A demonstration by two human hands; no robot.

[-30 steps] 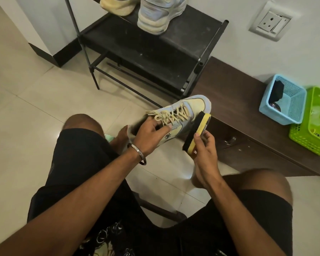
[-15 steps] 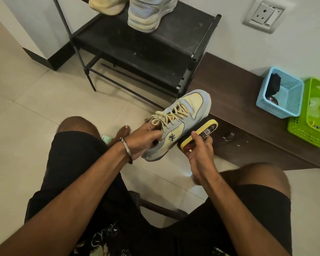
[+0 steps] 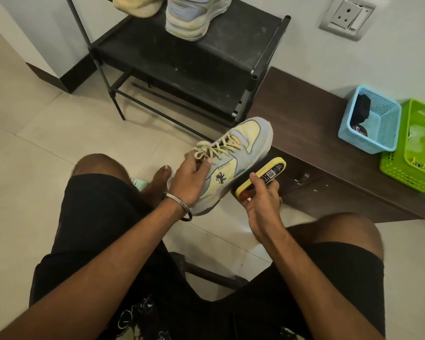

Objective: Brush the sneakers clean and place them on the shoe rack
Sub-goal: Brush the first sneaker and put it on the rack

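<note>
The fingers (image 3: 207, 161) of the left hand (image 3: 189, 182) were curled into the sneaker (image 3: 233, 158) at its opening, thumb and fingertips hooked among the pale yellow laces, so the hand gripped the shoe from the heel side. A metal bangle (image 3: 179, 204) sat on that wrist. The sneaker (pale blue and yellow, with a small dark logo on its side) was held up off the floor, toe pointing far and to the right, above the near edge of the low brown worktop (image 3: 312, 123).

The right hand (image 3: 263, 200) was wrapped around a yellow-backed brush (image 3: 261, 175), thumb lying along its top near a barcode label. The brush sat just beside the sneaker's right side, under the sole edge; whether it touched the shoe could not be told.

Both forearms reached out over knees in black shorts, with tiled floor (image 3: 35, 143) beneath.

Farther off, a black shoe rack (image 3: 182, 57) stood against the wall, with a second pale blue sneaker (image 3: 194, 18) and a yellowish shoe (image 3: 138, 6) on its top shelf. On the worktop to the right stood a blue basket (image 3: 388, 126) holding something dark, touching a green basket (image 3: 415, 153). A wall socket (image 3: 346, 17) was mounted above.
</note>
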